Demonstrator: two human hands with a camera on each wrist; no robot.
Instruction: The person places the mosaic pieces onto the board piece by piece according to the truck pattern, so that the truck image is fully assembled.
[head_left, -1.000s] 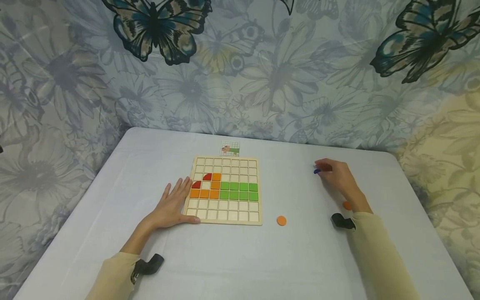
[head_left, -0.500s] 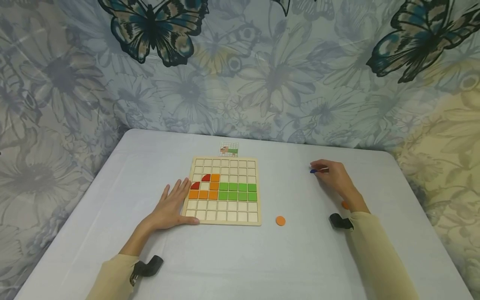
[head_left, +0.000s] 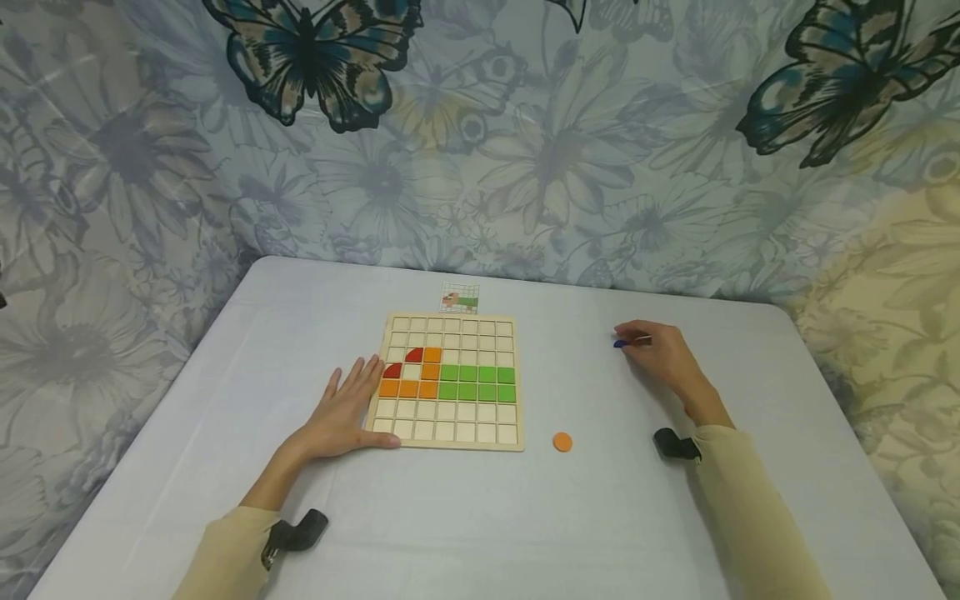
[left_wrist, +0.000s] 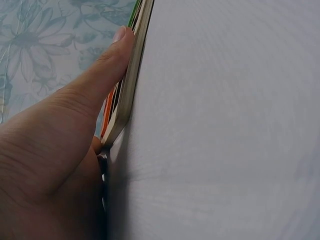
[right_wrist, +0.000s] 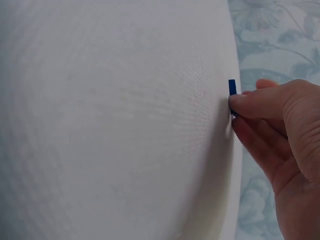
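A wooden grid board (head_left: 486,446) lies on the table, its squares partly filled with orange and green square tiles and two red quarter-round tiles. My left hand (head_left: 341,414) rests at its left side with fingers spread and straight. The left thumb (left_wrist: 107,60) lies along the board's front edge. Well to the right of the board, my right hand (head_left: 666,357) pinches a small, thin blue piece (right_wrist: 232,86) between thumb and fingers, close over the white cloth. Fingertips cover much of the blue piece, so its full shape is hidden.
A small picture card (head_left: 460,297) with a coloured grid lies just behind the board. An orange disc (head_left: 562,442) sits to the right of the board's front corner. White cloth (head_left: 480,525) covers the table, and a floral, butterfly-patterned fabric (head_left: 555,167) stands behind it.
My right hand has slid slightly left with the blue piece. The second orange disc by the right wrist has gone out of sight behind the forearm. My left hand stays put.
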